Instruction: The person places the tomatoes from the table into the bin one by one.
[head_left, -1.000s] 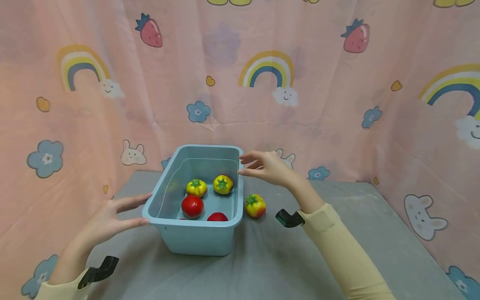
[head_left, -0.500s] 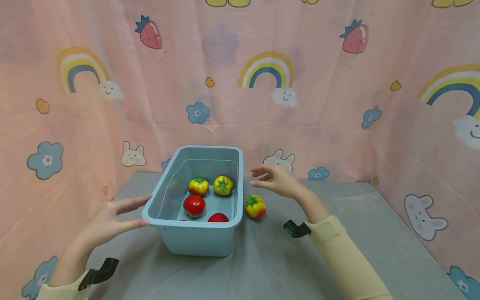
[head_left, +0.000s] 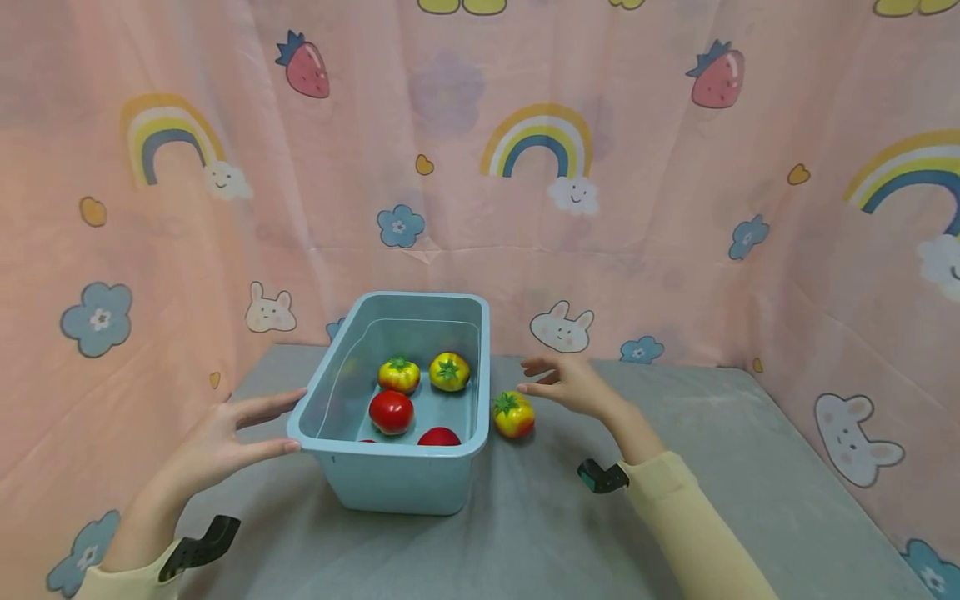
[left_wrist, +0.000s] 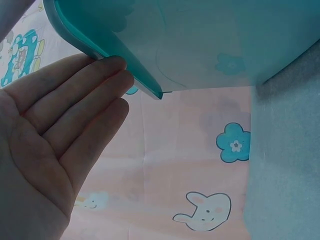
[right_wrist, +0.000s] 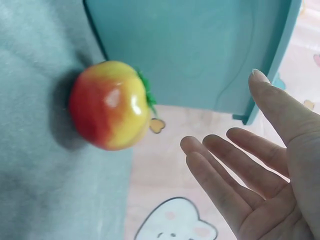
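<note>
In the head view a light blue plastic bin [head_left: 390, 479] stands on the table with several tomatoes inside. Two are yellow with green tops, such as the yellow tomato [head_left: 449, 372]; the red tomato [head_left: 391, 412] lies nearer, and other red ones are partly hidden by the front wall. My left hand [head_left: 217, 442] touches the bin's left rim with straight fingers, seen also in the left wrist view [left_wrist: 70, 105]. To the bin's right sits a yellow-and-red tomato [head_left: 513, 415]. Just above and right of it hovers my right hand [head_left: 573, 387], fingers relaxed, apart from the fruit [right_wrist: 111, 106].
A grey cloth [head_left: 600, 517] covers the table. Behind and at the sides hangs a pink curtain [head_left: 645, 275] printed with rainbows, rabbits and flowers. Each wrist wears a black camera mount, like the mount [head_left: 602, 477] on the right one.
My right hand has moved from the bin's right rim down and rightward, close to the tomato outside. Inside, the left yellow tomato has rolled slightly. The left hand stays at the rim.
</note>
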